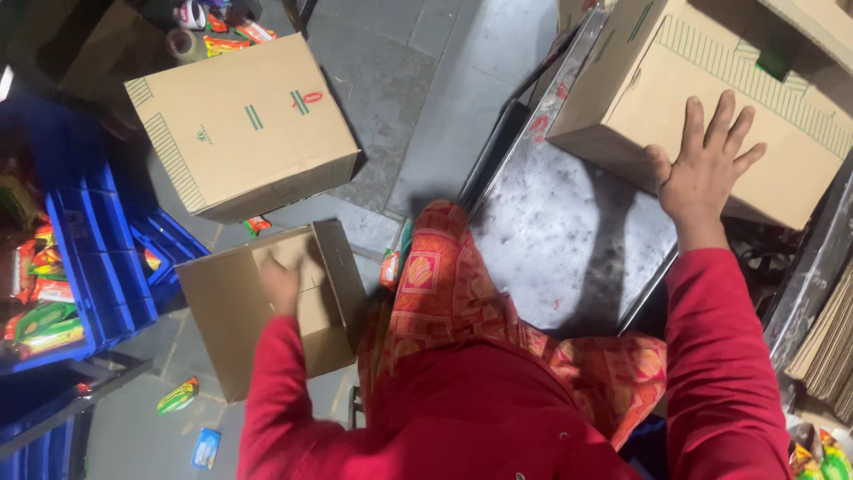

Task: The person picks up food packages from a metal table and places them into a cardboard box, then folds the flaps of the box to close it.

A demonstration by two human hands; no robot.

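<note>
The right hand (706, 164), fingers spread flat, presses on the side of a closed cardboard box (711, 98) at about two o'clock, which sits on a grey metal table (569, 240); the box bears green hatched stripes and a small green mark. The left hand (280, 284), blurred, reaches into an open cardboard box (231, 311) on the floor at about eight o'clock; whether its fingers grip anything cannot be told, nor can what lies inside. At eleven o'clock stands a second closed box (244, 124), marked with green stripes, short green bars and a small red sign. Blue plastic crates (98, 258) at nine o'clock hold bright green, red and yellow snack packets (40, 302). Loose packets (178, 396) lie on the grey floor at seven o'clock, and a stack of flattened cardboard (826, 347) leans at four o'clock
</note>
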